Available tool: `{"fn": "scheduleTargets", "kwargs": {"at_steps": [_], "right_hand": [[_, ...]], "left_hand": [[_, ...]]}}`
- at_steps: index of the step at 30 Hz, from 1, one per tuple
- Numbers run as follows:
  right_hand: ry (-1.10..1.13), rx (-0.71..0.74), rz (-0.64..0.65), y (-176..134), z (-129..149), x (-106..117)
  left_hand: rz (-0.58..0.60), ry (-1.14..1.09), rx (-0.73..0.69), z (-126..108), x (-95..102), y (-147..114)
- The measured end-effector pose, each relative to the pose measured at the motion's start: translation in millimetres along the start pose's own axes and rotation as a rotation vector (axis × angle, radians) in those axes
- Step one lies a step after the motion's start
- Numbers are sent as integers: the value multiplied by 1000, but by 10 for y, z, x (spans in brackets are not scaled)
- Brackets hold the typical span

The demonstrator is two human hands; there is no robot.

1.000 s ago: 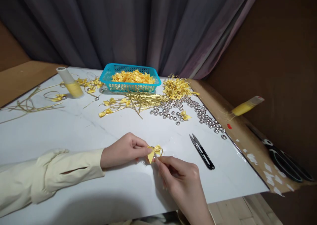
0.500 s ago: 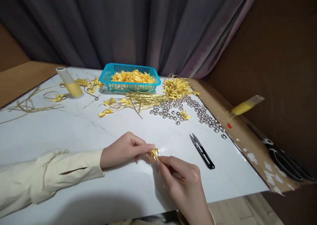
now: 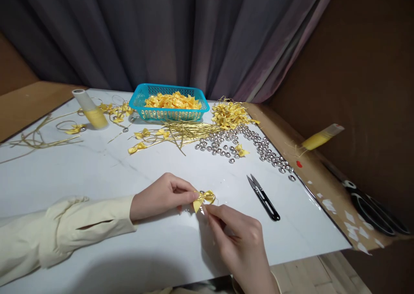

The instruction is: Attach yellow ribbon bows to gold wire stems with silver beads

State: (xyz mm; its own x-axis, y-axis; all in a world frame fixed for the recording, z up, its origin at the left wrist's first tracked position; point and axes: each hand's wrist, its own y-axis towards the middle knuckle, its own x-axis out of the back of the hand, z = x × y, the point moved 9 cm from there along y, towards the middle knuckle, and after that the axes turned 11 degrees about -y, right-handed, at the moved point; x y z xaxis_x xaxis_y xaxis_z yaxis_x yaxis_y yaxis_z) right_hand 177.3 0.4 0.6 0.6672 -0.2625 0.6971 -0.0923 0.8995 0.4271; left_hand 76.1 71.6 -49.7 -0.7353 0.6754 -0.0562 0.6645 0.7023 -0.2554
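A small yellow ribbon bow [image 3: 203, 199] is pinched between the thumb and fingers of my left hand [image 3: 166, 197], just above the table. A shiny bit shows at the bow's top edge, and a thin strand curls at its right. My right hand [image 3: 237, 231] is closed, thumb against forefinger, close to the bow's lower right side. Whatever lies between those fingertips is too fine to make out. To the right of my hands lie black thread snips [image 3: 263, 198], blades pointing away from me.
A blue basket [image 3: 136, 102] of yellow bows stands at the back. Near it lie gold cords [image 3: 187, 130], a pile of corded bows [image 3: 231, 113] and silver beads [image 3: 268, 151]. A yellow thread spool [image 3: 93, 113] stands left; another spool [image 3: 320, 138] and large scissors [image 3: 371, 207] are at right.
The bow has turned in my left fingers, so its loops and a tail now show more fully. Both hands have stayed in nearly the same place.
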Motion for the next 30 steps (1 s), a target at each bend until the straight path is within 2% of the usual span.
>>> {"fn": "scheduleTargets", "kwargs": {"at_steps": [13, 24, 30], "right_hand": [[0, -54, 48, -7, -68, -46], [148, -255, 117, -24, -243, -87], [161, -262, 115, -12, -226, -111]], "left_hand": [[-9, 49, 19, 7, -3, -10], [-4, 10, 13, -8, -8, 9], [-3, 36, 11, 2, -8, -4]]}}
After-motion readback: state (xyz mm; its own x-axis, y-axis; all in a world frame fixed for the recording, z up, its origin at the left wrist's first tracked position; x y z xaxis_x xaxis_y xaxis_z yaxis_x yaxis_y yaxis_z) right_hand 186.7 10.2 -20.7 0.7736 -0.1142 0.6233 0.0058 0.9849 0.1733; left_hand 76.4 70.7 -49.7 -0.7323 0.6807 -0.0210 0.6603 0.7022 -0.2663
